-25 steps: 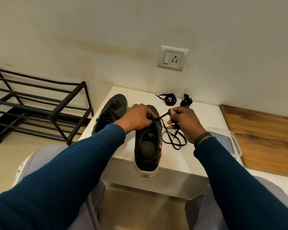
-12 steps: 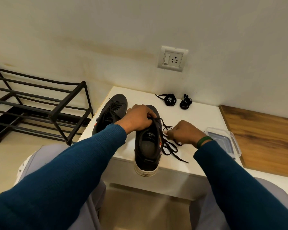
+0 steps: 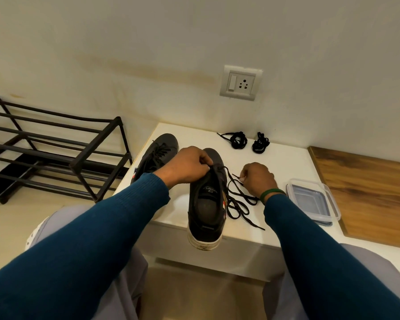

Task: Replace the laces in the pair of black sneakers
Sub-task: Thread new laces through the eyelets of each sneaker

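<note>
A black sneaker (image 3: 206, 204) lies on the white table (image 3: 275, 162), heel toward me and hanging over the front edge. My left hand (image 3: 187, 166) grips its tongue and lace area. A loose black lace (image 3: 237, 202) trails from the shoe onto the table at its right. My right hand (image 3: 258, 179) pinches one end of that lace just right of the shoe. The second black sneaker (image 3: 158, 151), still laced, lies to the left behind my left hand. Two bundled black laces (image 3: 238, 139) (image 3: 260, 143) lie at the table's back.
A clear plastic container (image 3: 312, 200) sits at the table's right edge, beside a wooden surface (image 3: 367, 188). A black metal shoe rack (image 3: 56, 148) stands on the floor to the left. A wall socket (image 3: 240, 82) is above the table. My knees are below the table's front edge.
My right hand drew the lace out from the shoe toward the right and down to the table, and now holds its end slightly higher. My left hand stayed on the shoe.
</note>
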Demonstrator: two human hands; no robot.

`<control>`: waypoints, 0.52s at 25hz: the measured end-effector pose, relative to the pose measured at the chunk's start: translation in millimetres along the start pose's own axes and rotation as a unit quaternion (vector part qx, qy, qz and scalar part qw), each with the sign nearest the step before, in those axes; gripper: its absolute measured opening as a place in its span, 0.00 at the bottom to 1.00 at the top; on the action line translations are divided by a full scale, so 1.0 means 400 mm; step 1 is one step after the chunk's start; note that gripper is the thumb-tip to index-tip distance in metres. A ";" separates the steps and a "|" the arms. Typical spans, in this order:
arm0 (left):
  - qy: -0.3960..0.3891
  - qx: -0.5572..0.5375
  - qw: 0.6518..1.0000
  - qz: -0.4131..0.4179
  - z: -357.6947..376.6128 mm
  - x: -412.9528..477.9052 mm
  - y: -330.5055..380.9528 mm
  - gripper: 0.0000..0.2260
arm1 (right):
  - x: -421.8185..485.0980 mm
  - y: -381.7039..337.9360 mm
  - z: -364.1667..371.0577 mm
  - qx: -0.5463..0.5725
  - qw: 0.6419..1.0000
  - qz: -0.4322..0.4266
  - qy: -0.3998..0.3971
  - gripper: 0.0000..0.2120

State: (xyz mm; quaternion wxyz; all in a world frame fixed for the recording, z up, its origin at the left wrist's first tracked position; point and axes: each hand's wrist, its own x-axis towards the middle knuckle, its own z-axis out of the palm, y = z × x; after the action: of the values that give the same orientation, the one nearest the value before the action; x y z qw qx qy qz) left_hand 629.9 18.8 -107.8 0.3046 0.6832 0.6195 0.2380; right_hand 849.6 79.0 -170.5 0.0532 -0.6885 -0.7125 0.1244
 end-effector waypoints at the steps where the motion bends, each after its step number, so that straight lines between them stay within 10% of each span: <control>1: 0.003 0.002 1.000 -0.002 -0.001 0.000 0.000 0.11 | 0.005 0.003 -0.003 -0.004 1.000 0.003 0.005 0.03; 4: 0.020 0.007 1.000 -0.016 -0.011 0.000 -0.001 0.11 | 0.009 0.000 -0.051 0.214 0.967 0.024 0.134 0.06; 8: 0.048 -0.014 0.998 -0.044 -0.036 -0.005 -0.008 0.11 | -0.007 -0.033 -0.174 0.485 0.831 0.000 0.271 0.10; 13: -0.083 -0.004 0.993 -0.078 -0.051 -0.034 0.004 0.14 | -0.070 -0.120 -0.174 0.358 0.916 -0.099 0.150 0.05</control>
State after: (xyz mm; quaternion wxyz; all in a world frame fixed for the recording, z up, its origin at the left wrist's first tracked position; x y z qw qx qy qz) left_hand 615.0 7.5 -91.7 0.3756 0.6488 0.6424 0.1589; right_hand 821.5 57.5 -88.8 0.4144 -0.5602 -0.6684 0.2603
